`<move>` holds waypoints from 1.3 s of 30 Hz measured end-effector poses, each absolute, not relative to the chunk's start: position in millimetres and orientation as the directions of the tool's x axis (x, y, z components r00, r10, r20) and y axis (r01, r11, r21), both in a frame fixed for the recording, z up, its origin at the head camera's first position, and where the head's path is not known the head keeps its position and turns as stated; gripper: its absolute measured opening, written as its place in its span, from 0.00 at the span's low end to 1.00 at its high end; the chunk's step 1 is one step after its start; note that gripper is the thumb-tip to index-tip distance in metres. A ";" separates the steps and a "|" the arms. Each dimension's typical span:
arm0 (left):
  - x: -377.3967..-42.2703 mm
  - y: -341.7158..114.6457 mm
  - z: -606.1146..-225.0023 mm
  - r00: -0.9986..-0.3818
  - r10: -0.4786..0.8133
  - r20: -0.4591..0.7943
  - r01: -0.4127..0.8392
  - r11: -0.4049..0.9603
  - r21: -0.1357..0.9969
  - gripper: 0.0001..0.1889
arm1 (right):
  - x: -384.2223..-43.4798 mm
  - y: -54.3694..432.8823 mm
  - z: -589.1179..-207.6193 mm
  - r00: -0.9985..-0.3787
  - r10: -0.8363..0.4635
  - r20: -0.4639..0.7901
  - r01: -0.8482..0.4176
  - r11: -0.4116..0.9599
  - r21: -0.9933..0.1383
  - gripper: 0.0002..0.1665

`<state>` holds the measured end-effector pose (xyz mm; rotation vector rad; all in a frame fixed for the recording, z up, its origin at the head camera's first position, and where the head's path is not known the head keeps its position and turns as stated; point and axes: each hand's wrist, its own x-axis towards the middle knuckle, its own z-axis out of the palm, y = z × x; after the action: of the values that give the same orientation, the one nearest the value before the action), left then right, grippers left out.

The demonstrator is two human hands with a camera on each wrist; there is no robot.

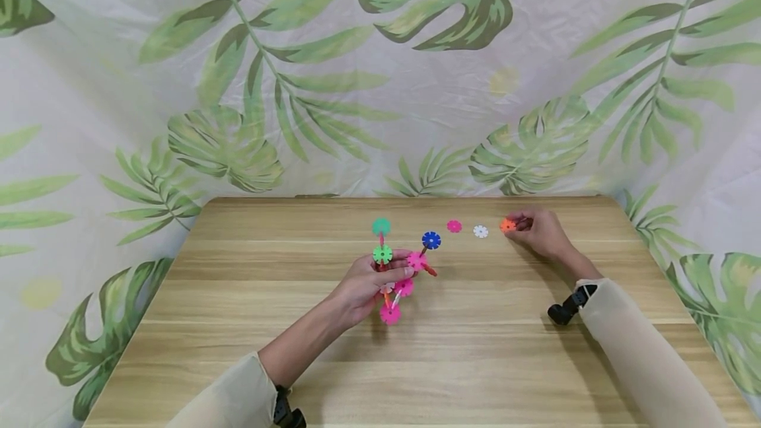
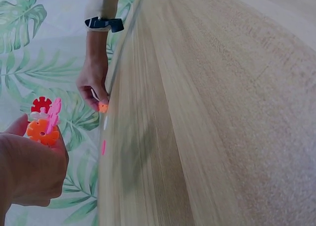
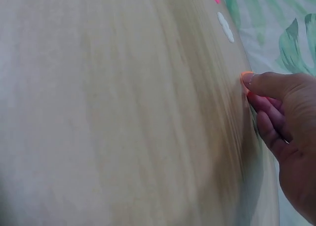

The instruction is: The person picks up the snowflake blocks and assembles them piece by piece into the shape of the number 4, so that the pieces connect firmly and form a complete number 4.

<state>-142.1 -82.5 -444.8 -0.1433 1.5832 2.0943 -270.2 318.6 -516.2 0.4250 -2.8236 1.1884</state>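
Observation:
My left hand point(image 1: 358, 286) grips a linked build of interlocking snowflake discs point(image 1: 390, 314) above the table. Pink, green, teal, blue and orange-red notched discs join at angles in it; the fingers hide part of its middle. In the left wrist view, an orange disc point(image 2: 42, 132) of the build shows beside the thumb. Far to the right, my right hand point(image 1: 543, 235) pinches a single orange snowflake disc point(image 1: 508, 225) between thumb and fingers near the table's back edge. The right wrist view shows the thumb on that orange disc point(image 3: 245, 78).
A loose white disc point(image 1: 480, 231) and a loose pink disc point(image 1: 454, 226) lie flat between the hands, near the back edge of the wooden table point(image 1: 238, 322). Behind the table hangs a leaf-patterned cloth point(image 1: 333, 84).

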 end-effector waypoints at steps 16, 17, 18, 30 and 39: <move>-144.4 -78.1 -448.1 -0.872 0.302 -0.386 -0.454 -0.202 0.868 0.22 | -245.3 305.5 -509.9 -0.963 -0.225 0.147 -0.250 0.553 -0.795 0.17; -144.3 -78.0 -448.2 -0.872 0.301 -0.385 -0.453 -0.203 0.868 0.22 | -243.2 303.5 -509.4 -0.965 -0.222 0.142 -0.244 0.548 -0.800 0.17; -144.3 -77.8 -448.3 -0.872 0.300 -0.386 -0.454 -0.204 0.867 0.22 | -241.2 301.5 -508.9 -0.966 -0.223 0.135 -0.237 0.534 -0.811 0.18; -143.9 -77.4 -447.0 -0.875 0.285 -0.391 -0.459 -0.237 0.856 0.22 | -213.8 274.8 -495.1 -0.962 -0.244 0.121 -0.196 0.312 -0.930 0.20; -144.8 -76.3 -448.2 -0.880 0.274 -0.389 -0.458 -0.269 0.847 0.22 | -193.8 253.9 -482.7 -0.959 -0.265 0.103 -0.170 0.246 -0.954 0.21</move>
<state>-144.8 -76.3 -448.2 -0.2263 1.5364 2.1785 -193.8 253.9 -482.7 0.4447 -2.5407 1.9281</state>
